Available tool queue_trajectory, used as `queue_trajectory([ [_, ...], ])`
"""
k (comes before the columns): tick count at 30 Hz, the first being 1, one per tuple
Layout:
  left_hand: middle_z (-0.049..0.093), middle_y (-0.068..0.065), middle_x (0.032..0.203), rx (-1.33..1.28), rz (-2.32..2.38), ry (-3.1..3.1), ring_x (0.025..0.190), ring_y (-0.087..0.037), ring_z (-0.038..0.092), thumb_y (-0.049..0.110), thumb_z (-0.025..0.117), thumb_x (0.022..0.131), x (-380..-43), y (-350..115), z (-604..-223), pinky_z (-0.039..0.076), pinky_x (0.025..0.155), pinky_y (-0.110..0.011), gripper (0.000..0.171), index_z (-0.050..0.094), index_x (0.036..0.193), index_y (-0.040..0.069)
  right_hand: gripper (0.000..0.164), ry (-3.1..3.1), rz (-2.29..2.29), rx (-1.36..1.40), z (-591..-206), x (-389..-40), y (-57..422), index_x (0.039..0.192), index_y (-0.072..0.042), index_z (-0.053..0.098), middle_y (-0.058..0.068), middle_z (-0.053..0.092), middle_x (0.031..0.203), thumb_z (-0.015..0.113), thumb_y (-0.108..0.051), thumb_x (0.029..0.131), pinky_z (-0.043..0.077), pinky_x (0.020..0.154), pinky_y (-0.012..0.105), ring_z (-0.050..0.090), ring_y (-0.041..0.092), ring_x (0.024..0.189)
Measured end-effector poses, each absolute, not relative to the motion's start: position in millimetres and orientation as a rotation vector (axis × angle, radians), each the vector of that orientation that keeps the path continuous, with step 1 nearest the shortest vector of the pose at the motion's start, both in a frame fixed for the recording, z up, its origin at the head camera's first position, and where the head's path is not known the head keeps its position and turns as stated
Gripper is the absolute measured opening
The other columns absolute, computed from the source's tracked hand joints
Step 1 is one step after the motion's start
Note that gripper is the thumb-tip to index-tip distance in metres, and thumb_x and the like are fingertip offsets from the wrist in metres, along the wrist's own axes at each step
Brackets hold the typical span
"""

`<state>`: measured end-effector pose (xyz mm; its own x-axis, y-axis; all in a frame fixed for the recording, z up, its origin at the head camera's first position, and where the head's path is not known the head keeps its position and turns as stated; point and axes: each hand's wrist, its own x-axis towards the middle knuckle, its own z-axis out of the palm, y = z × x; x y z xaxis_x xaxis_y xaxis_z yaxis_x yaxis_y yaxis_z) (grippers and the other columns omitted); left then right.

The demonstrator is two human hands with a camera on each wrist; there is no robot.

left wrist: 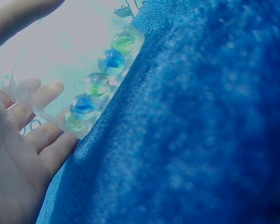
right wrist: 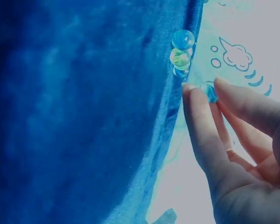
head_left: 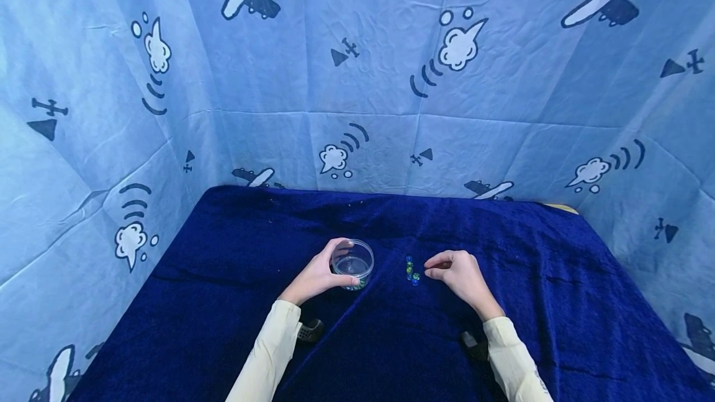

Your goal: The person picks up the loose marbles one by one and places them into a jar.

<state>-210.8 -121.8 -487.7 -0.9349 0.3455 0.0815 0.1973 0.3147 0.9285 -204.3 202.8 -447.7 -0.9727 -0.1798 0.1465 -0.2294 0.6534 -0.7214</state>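
Note:
My left hand (head_left: pixel 319 276) grips a clear round plastic jar (head_left: pixel 368 260) around its side, with the jar's mouth facing up in the head view. Several glass marbles (left wrist: pixel 97 84), with blue or green swirls inside, lie along the jar's bottom in the left wrist view. To the right of the jar, a small cluster of loose marbles (head_left: pixel 409 268) rests on the cloth. Just right of that cluster is my right hand (head_left: pixel 462 275). In the right wrist view its thumb and finger pinch a blue marble (right wrist: pixel 210 92), partly hidden by the fingertips.
Dark blue velvety cloth (head_left: pixel 402 340) covers the table under both hands. Light blue fabric (head_left: pixel 380 79) printed with planes and clouds rises behind it and at both sides. A small yellow edge (head_left: pixel 561 208) shows at the back right corner.

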Motion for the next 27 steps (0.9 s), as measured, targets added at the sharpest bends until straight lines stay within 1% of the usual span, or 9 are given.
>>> queue_trajectory([
  [3,0.054,-0.006,0.149,0.509,1.692,2.439,0.136,-0.026,0.051,0.029,0.088,0.08,-211,-122,-488,0.037,0.113,-0.052,0.081,0.047,0.148,0.016,0.008,-2.754,1.207,0.362,-447,-206,201,0.091,-0.003,0.081,0.008,0.078,0.094,0.082,-0.001,0.083,0.054,0.069,0.027,0.074,0.023,0.085],
  [9,0.055,-0.006,0.148,0.505,1.678,2.46,0.134,-0.025,0.052,0.03,0.089,0.078,-211,-121,-487,0.039,0.111,-0.049,0.082,0.047,0.147,0.015,0.007,-2.69,1.235,0.354,-442,-206,192,0.092,-0.004,0.081,0.008,0.078,0.095,0.082,-0.003,0.085,0.054,0.073,0.027,0.074,0.024,0.087],
  [15,0.056,-0.005,0.147,0.507,1.665,2.481,0.132,-0.024,0.053,0.03,0.09,0.078,-212,-121,-488,0.039,0.111,-0.048,0.082,0.048,0.147,0.014,0.007,-2.645,1.303,0.336,-441,-208,179,0.091,-0.006,0.082,0.007,0.078,0.092,0.083,-0.003,0.085,0.052,0.071,0.024,0.073,0.02,0.085],
  [23,0.056,-0.007,0.147,0.514,1.683,2.462,0.133,-0.025,0.053,0.028,0.09,0.079,-212,-121,-488,0.039,0.111,-0.049,0.082,0.047,0.147,0.013,0.006,-2.581,1.383,0.387,-439,-209,160,0.092,-0.003,0.081,0.006,0.078,0.094,0.082,-0.004,0.086,0.054,0.073,0.023,0.073,0.02,0.084],
  [27,0.055,-0.007,0.147,0.505,1.672,2.465,0.132,-0.026,0.053,0.029,0.09,0.079,-212,-120,-488,0.039,0.112,-0.05,0.082,0.047,0.147,0.013,0.005,-2.538,1.423,0.436,-438,-209,151,0.09,-0.003,0.081,0.005,0.077,0.092,0.083,-0.002,0.085,0.054,0.071,0.021,0.072,0.017,0.081],
])
